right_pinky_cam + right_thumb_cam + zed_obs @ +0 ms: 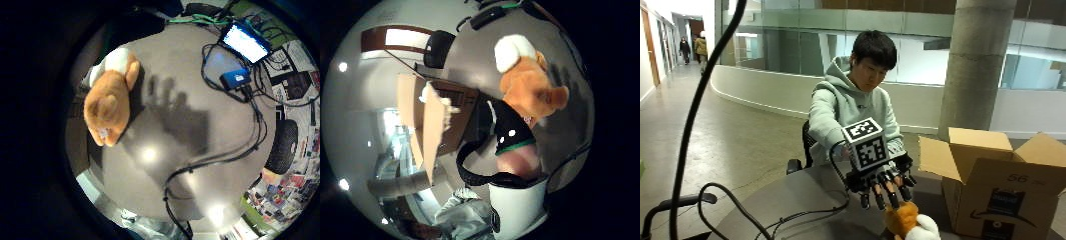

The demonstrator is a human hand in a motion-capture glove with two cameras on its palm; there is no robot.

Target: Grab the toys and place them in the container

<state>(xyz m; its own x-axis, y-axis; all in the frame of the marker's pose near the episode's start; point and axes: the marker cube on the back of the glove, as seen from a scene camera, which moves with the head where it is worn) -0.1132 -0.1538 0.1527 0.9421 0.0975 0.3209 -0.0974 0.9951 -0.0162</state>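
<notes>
Outside view: one person sat behind a round grey table [796,197], and the gloved right hand [881,182] hung over it with its fingers [893,196] spread and pointing down, holding nothing. One plush toy [908,223], orange with a white part, lay on the table directly under those fingertips; I could not tell if they touched it, and the lower edge of the picture cut the toy off. One cardboard box [996,187] stood open on the table just beside the toy, its flaps up. The other hand was hidden behind the gloved one.

Right little finger side palm view: the same single toy [109,102] lay near the table's edge, and the shadow of an open hand fell on the bare table [165,165] beside it. One blue device [235,78], one lit screen [246,42] and several black cables [220,155] lay well apart from the toy.

Right thumb side palm view: the toy [532,85] lay close to the palm, partly covered by a fingertip [517,162]. The box [435,125] stood near it, and its inside was hard to make out.
</notes>
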